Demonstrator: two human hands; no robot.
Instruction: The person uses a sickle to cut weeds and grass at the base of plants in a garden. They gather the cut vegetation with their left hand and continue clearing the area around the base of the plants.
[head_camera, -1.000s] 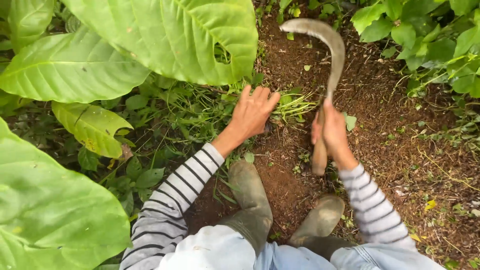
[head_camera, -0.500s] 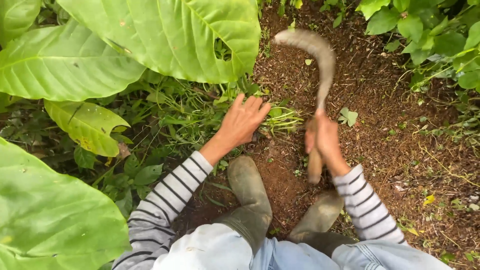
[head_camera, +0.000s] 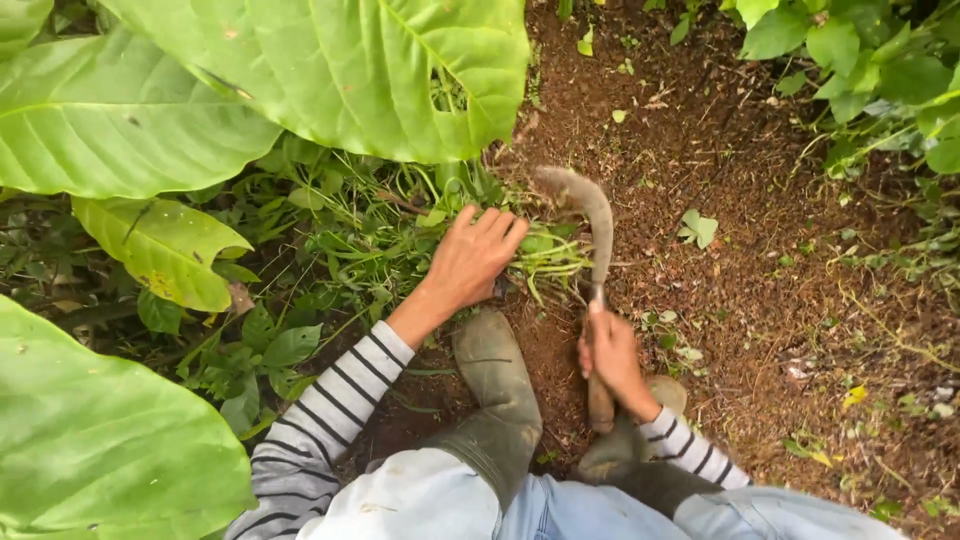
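Dropped from its raised swing, the sickle (head_camera: 590, 215) now meets the weeds (head_camera: 545, 255); right hand (head_camera: 610, 350) clamps its handle, left hand (head_camera: 470, 260) grasps the weeds.

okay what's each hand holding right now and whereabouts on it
The right hand grips a sickle by its wooden handle, below the curved blade. The left hand presses on a clump of green weeds, seemingly gathering their stems.

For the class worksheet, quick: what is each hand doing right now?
Left hand: pressed on the weeds; grip cannot be told.
Right hand: closed on the sickle.
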